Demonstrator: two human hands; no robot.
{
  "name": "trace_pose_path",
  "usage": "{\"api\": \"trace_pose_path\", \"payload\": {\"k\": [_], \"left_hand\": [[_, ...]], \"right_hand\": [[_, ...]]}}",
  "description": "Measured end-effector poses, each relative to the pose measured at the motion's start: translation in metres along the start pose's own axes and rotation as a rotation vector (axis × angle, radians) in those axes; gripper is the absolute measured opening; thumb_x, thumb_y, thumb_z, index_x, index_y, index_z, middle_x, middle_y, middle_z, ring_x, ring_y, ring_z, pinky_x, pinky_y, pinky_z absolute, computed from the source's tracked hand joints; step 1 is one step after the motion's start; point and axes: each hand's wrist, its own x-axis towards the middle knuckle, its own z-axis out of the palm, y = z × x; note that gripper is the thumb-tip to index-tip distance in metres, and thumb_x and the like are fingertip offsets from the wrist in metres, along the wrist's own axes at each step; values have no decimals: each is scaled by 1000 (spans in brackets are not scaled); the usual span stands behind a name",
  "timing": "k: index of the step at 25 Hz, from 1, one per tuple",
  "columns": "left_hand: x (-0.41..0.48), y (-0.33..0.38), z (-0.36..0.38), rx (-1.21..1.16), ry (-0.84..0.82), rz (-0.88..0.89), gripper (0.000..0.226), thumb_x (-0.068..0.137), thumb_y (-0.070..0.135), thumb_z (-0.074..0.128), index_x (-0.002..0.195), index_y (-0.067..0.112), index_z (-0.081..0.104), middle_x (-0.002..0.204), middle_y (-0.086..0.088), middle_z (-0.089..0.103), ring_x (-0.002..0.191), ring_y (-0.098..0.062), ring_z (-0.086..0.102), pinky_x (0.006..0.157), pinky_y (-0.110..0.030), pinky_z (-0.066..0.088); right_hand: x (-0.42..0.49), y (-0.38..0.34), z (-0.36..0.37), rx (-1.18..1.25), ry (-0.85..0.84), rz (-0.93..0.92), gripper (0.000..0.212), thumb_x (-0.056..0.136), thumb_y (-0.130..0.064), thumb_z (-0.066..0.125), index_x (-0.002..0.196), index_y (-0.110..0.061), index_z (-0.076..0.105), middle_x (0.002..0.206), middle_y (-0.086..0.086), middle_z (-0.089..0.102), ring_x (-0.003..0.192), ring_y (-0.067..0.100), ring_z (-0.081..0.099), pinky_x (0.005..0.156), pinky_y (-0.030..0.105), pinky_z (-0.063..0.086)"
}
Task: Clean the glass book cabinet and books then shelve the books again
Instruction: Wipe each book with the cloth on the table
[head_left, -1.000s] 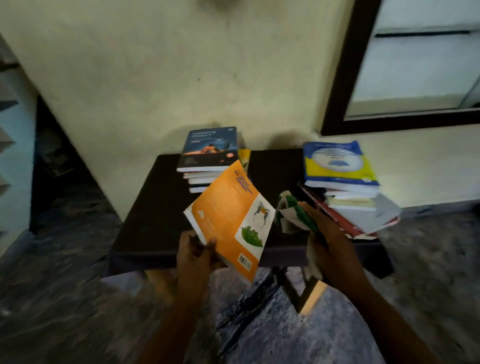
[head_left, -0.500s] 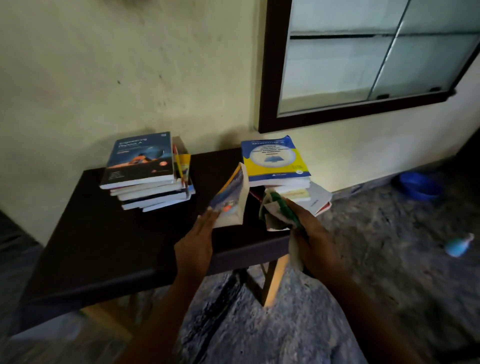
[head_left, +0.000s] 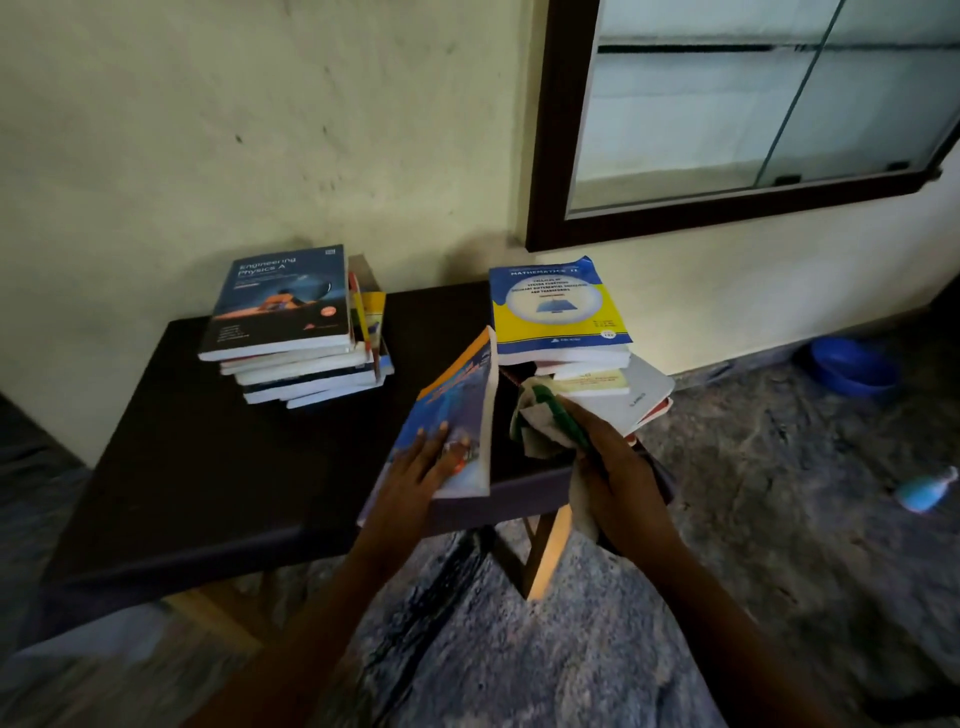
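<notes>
My left hand (head_left: 415, 467) holds an orange-and-blue paperback (head_left: 462, 405) tilted on edge over the front of the dark table (head_left: 208, 467). My right hand (head_left: 618, 478) grips a white-and-green cloth (head_left: 540, 415) just right of that book. One stack of books (head_left: 291, 332), topped by a dark blue physics book, lies at the table's back left. A second stack (head_left: 561, 312), topped by a blue-and-yellow mathematics book, lies at the back right. The glass cabinet (head_left: 753, 104) with its dark frame is set in the wall, upper right, and its shelves look bare.
A blue bowl (head_left: 852, 364) sits on the stone floor by the wall at right. A small light-blue bottle (head_left: 924, 491) lies on the floor further right. The yellowish wall (head_left: 260, 130) stands right behind the table.
The book has turned from its orange cover facing me to standing on edge with the blue cover showing. My view swung right, bringing the cabinet glass, bowl and bottle into sight.
</notes>
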Motion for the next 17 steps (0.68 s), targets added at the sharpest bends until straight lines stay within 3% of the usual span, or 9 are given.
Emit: {"api": "trace_pose_path", "payload": {"k": [2,4,5,7,9,12,14,17], "left_hand": [[-6,-16,-15,137,93,82,85,78,14,40,148,39,-1,157,15,-11,136,-34,24,108,-55,23],[-13,-27,-27,222,98,120,105,70,3,66,149,36,6,157,12,-10,141,-26,12,113,-52,16],[-14,-31,-29,248,65,110,112,62,2,78,148,35,14,158,10,-3,144,-23,6,115,-49,9],[-13,-33,-20,317,-10,137,102,61,5,81,143,29,27,153,0,20,143,-24,8,111,-52,4],[-9,-28,5,373,-112,230,89,73,10,68,147,29,22,143,-3,33,145,-26,6,109,-58,4],[-5,-13,42,350,-251,294,81,66,15,74,137,25,36,140,1,37,146,-19,-2,111,-55,2],[-1,-7,58,309,-225,273,67,70,10,56,134,22,39,139,-1,45,146,-18,3,113,-52,-2],[12,1,75,231,-137,277,60,71,8,41,129,21,43,134,-1,52,135,-21,30,113,-54,3]], "right_hand": [[1,-1,2,6,2,-46,40,90,-16,41,125,-35,37,129,-2,47,121,3,42,104,10,31],[0,0,5,34,3,-49,38,90,-28,37,127,-34,39,122,12,58,115,25,55,101,34,42],[-1,1,6,39,3,-35,39,89,-31,35,127,-35,41,118,19,60,109,34,58,96,44,46],[-1,2,9,28,-14,-19,40,89,-27,36,127,-40,44,114,23,61,105,37,58,91,52,48],[-2,4,11,29,-32,-15,42,89,-24,37,129,-36,47,113,22,61,107,26,59,90,46,49],[-2,7,9,50,-19,-23,37,92,-11,42,127,-20,46,127,1,50,120,-15,40,100,10,34],[-1,13,5,25,-20,20,42,89,2,43,126,-18,43,131,-4,43,121,-19,34,100,3,27],[-4,20,0,-86,0,35,48,85,2,43,126,-22,40,130,-2,40,117,-12,32,95,-3,24]]}}
